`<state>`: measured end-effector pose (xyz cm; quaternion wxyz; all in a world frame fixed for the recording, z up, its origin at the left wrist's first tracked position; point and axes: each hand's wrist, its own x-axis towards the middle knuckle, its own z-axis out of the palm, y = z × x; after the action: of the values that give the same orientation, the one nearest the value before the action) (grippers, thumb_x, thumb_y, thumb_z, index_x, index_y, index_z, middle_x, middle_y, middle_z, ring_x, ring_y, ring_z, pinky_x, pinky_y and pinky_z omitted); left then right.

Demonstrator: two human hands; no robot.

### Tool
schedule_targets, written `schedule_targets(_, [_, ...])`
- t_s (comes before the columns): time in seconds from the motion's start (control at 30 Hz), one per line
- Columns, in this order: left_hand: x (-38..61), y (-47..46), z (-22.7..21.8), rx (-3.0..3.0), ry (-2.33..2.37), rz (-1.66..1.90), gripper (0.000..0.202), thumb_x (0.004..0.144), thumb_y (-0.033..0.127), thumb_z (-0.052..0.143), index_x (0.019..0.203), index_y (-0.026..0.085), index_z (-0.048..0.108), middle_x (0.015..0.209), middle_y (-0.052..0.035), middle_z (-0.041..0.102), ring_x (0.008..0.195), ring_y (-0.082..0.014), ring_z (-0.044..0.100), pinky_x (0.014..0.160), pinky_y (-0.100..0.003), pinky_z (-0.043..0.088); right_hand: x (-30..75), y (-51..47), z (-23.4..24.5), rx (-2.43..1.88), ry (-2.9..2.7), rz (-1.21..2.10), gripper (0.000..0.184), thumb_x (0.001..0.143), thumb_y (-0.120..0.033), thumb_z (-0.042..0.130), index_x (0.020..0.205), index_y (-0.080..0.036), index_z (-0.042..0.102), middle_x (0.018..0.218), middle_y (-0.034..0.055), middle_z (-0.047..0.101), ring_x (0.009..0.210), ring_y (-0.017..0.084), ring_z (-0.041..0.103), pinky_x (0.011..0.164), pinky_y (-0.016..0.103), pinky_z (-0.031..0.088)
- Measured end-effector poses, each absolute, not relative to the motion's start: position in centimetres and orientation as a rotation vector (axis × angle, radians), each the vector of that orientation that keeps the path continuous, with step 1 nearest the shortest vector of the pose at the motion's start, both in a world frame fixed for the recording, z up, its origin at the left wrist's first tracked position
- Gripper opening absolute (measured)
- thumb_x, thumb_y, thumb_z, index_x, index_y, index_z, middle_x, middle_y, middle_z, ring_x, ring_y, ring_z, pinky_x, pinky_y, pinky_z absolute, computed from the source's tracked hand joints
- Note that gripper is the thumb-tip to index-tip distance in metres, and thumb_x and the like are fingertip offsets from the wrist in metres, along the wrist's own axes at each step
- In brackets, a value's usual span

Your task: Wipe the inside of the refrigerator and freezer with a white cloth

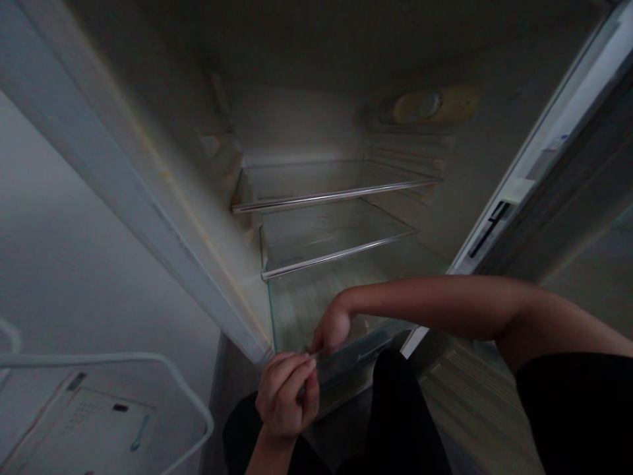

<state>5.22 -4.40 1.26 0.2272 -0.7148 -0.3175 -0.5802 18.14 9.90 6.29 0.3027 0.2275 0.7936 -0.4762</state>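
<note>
Plastic-looking and clear, the bin [353, 359] is probably needing steady bracing: the left hand [287, 394] is pinching its rim; just beyond, inside, the right hand [333, 328] is resting, grip unclear.

Just the one cam here, head-worn, looking forward and down into an open fridge [306, 125] from pretty close, wearer's knees [395, 396] poking in below.

Curved pale tube [123, 357] at lower left
</note>
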Motion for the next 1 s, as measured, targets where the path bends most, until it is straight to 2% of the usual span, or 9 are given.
schedule_targets(0.13, [5.2,-4.3,1.2,-1.982,-0.830,-1.622,0.017,0.089,0.007,0.062,0.101,0.017,0.062,0.088,-0.0054,0.069,0.080,-0.0162,0.069,0.074,-0.033,0.061,19.6,8.8,10.3,0.437,2.145,-0.970,0.009,0.087,-0.012,0.064,0.081,-0.013,0.071,0.074,-0.0019,0.064,0.074,0.015,0.062,0.071,0.025,0.046])
schedule_targets(0.27, [5.1,-4.3,1.0,-2.006,-0.849,-1.614,0.017,0.089,0.007,0.062,0.102,0.017,0.063,0.089,-0.0060,0.068,0.082,-0.0165,0.068,0.076,-0.033,0.061,25.6,6.5,15.2,0.722,2.565,-0.703,0.021,0.096,-0.026,0.059,0.082,-0.014,0.068,0.072,0.0008,0.060,0.065,0.014,0.052,0.064,0.027,0.038])
schedule_targets(0.37, [5.1,-4.4,0.8,-2.005,-0.829,-1.630,0.018,0.088,0.005,0.063,0.102,0.016,0.063,0.091,-0.0062,0.068,0.084,-0.0166,0.068,0.078,-0.034,0.061,31.1,3.3,15.8,0.949,2.862,-1.020,0.032,0.103,-0.038,0.048,0.088,-0.016,0.067,0.079,0.0019,0.062,0.071,0.014,0.055,0.070,0.026,0.043])
schedule_targets(0.5, [5.2,-4.4,0.4,-1.983,-0.822,-1.636,0.020,0.086,0.004,0.064,0.102,0.016,0.063,0.095,-0.0064,0.067,0.089,-0.0174,0.069,0.082,-0.035,0.062,37.2,-0.8,11.6,1.862,3.154,-1.302,0.045,0.097,-0.060,0.052,0.088,-0.019,0.069,0.082,0.0050,0.066,0.075,0.018,0.060,0.070,0.028,0.050])
schedule_targets(0.63, [4.9,-4.3,0.4,-1.982,-0.878,-1.624,0.019,0.087,0.005,0.064,0.102,0.017,0.063,0.095,-0.0056,0.067,0.089,-0.0172,0.069,0.081,-0.035,0.062,40.8,-2.4,6.6,3.007,3.114,-1.397,0.052,0.085,-0.068,0.065,0.070,-0.018,0.063,0.058,0.0013,0.054,0.049,0.014,0.047,0.044,0.025,0.039])
schedule_targets(0.73, [4.7,-4.6,0.6,-1.995,-0.910,-1.601,0.021,0.086,0.005,0.064,0.103,0.019,0.063,0.095,-0.0048,0.068,0.089,-0.0175,0.070,0.082,-0.035,0.062,41.4,-2.4,5.3,3.371,3.108,-0.589,0.039,0.085,-0.051,0.073,0.071,-0.016,0.063,0.064,0.0009,0.055,0.053,0.012,0.048,0.047,0.023,0.039])
schedule_targets(0.83, [5.8,-5.7,0.0,-1.881,-1.015,-1.539,0.032,0.082,0.005,0.070,0.110,0.020,0.064,0.119,-0.0103,0.067,0.116,-0.0242,0.066,0.098,-0.042,0.057,40.1,-2.0,4.4,2.976,3.227,0.493,0.021,0.086,-0.036,0.073,0.086,-0.016,0.069,0.093,0.0080,0.065,0.082,0.020,0.064,0.070,0.031,0.054])
schedule_targets(0.93, [8.7,-7.1,-2.2,-1.796,-1.092,-1.462,0.059,0.074,0.010,0.082,0.127,0.026,0.062,0.161,-0.0105,0.040,0.151,-0.0331,0.032,0.122,-0.058,0.033,37.4,-1.8,1.4,2.580,3.314,1.023,0.019,0.089,-0.027,0.066,0.105,-0.017,0.069,0.118,0.0150,0.063,0.112,0.031,0.064,0.097,0.049,0.054])
schedule_targets(1.0, [10.8,-7.6,-4.3,-1.949,-1.043,-1.387,0.064,0.077,0.021,0.083,0.136,0.032,0.060,0.169,-0.0045,0.026,0.158,-0.0313,0.014,0.130,-0.058,0.012,35.5,-1.7,-1.7,2.369,3.444,1.125,0.027,0.088,-0.023,0.064,0.114,-0.018,0.067,0.131,0.0175,0.059,0.127,0.036,0.057,0.108,0.058,0.047])
